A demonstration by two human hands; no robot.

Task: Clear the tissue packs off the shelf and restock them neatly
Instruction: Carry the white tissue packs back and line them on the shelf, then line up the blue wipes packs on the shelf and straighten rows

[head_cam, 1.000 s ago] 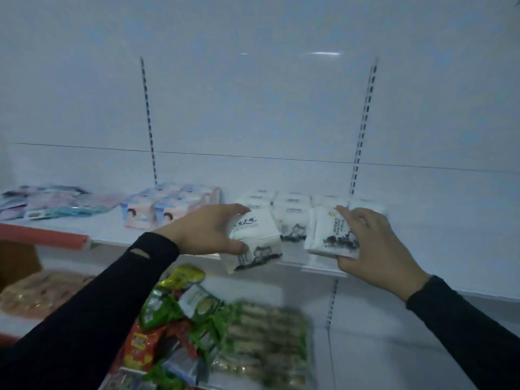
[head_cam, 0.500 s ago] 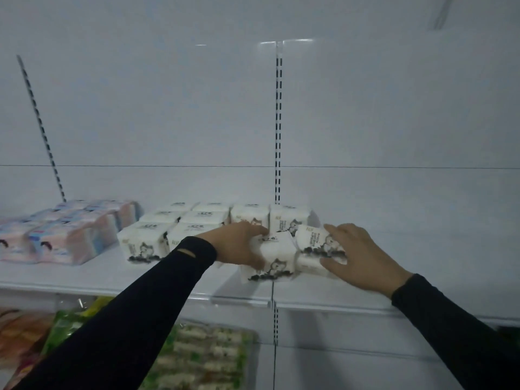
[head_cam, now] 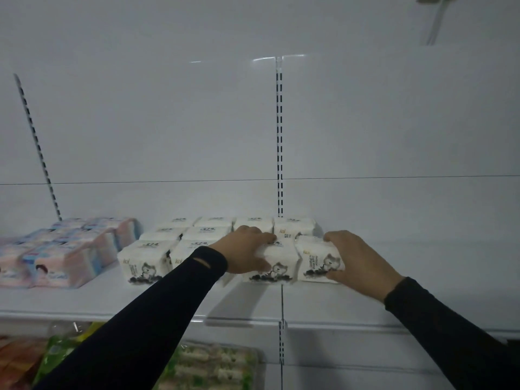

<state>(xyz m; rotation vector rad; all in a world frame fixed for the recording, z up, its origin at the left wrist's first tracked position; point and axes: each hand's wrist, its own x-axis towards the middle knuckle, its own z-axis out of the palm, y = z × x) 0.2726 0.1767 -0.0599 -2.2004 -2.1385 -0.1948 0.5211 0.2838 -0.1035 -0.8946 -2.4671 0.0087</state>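
Both arms reach forward over the white shelf (head_cam: 84,299), black sleeves to the wrists. Left hand (head_cam: 244,254) arches over a white tissue pack (head_cam: 274,263), fingers curled across its top, thumb down its front face. Right hand (head_cam: 357,257) grips a second tissue pack (head_cam: 318,260) from the right end, fingers over the top, thumb under the front edge. The two packs sit side by side, touching, at the front right of the stocked block (head_cam: 197,237). Pink-blue packs (head_cam: 64,249) lie further left, apart
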